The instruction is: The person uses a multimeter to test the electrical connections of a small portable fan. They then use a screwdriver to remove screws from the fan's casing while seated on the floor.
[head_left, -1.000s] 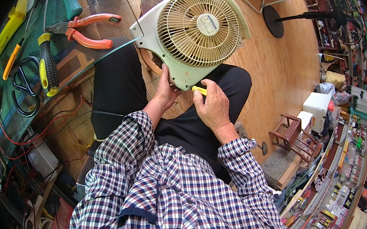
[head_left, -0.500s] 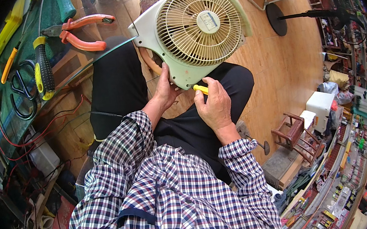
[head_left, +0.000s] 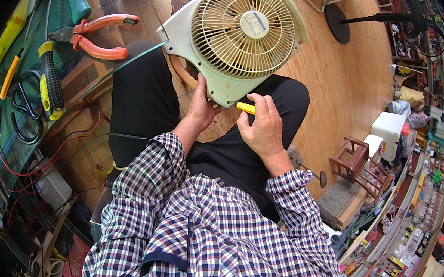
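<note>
A pale green box fan (head_left: 227, 88) with a round cream grille tilts over my knees, its upper part near a glass top. My left hand (head_left: 201, 108) grips its lower corner, thumb up along the front edge and fingers mostly hidden behind. My right hand (head_left: 262, 131) is closed on the yellow handle of a screwdriver (head_left: 247, 107), whose tip end meets the fan's lower corner by a screw hole. On the glass top lie red-handled pliers (head_left: 100, 53), a black-and-yellow screwdriver (head_left: 50, 81), black scissors (head_left: 28, 119) and other tools.
Red wires (head_left: 31, 171) hang at the left. A pedestal fan base (head_left: 337, 22) stands on the wooden floor (head_left: 336, 87) at upper right. A small wooden stool (head_left: 350, 161), a white box (head_left: 385, 131) and crowded shelves of parts (head_left: 416, 209) line the right side.
The fan and the screwdriver have shifted slightly to the right. My right hand's fingers have moved a little on the yellow handle; my left hand keeps its grip.
</note>
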Tool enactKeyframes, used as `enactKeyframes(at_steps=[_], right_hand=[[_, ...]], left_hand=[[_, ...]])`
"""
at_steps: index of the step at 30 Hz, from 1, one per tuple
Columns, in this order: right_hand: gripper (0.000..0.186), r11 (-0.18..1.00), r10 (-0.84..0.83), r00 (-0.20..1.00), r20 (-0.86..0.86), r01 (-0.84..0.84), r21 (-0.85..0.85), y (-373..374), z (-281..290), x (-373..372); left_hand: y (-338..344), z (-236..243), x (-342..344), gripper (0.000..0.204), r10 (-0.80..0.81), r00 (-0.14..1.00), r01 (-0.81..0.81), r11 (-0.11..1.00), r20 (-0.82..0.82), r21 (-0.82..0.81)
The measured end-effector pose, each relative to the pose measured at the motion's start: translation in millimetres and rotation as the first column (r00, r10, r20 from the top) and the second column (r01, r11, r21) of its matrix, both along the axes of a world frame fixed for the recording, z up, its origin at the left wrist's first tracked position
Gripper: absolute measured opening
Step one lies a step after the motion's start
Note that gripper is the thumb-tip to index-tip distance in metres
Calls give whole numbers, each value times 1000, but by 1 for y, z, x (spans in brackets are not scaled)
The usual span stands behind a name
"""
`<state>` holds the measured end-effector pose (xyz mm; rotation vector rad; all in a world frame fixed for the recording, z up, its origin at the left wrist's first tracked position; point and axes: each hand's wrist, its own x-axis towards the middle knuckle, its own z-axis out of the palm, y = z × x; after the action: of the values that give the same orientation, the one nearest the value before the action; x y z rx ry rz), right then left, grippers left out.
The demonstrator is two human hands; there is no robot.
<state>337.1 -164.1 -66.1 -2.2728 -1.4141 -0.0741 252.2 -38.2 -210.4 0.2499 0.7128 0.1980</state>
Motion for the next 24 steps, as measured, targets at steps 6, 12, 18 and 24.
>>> enactKeyframes(at_steps=[6,12,18,24], right_hand=[[24,999,-28,996,-84,24,-48,-3,0,0],[33,994,-20,994,-107,8,-106,-11,-4,1],[39,992,-29,995,-97,17,-123,-7,4,-1],[37,997,-4,999,-50,0,-74,-6,1,0]], left_hand=[[0,2,0,82,-5,1000,5,1000,2,-2],[0,-1,-1,82,-10,1000,10,1000,14,-5],[1,-2,-1,82,-11,1000,12,1000,19,-13],[0,1,-1,81,-7,1000,7,1000,0,-11]])
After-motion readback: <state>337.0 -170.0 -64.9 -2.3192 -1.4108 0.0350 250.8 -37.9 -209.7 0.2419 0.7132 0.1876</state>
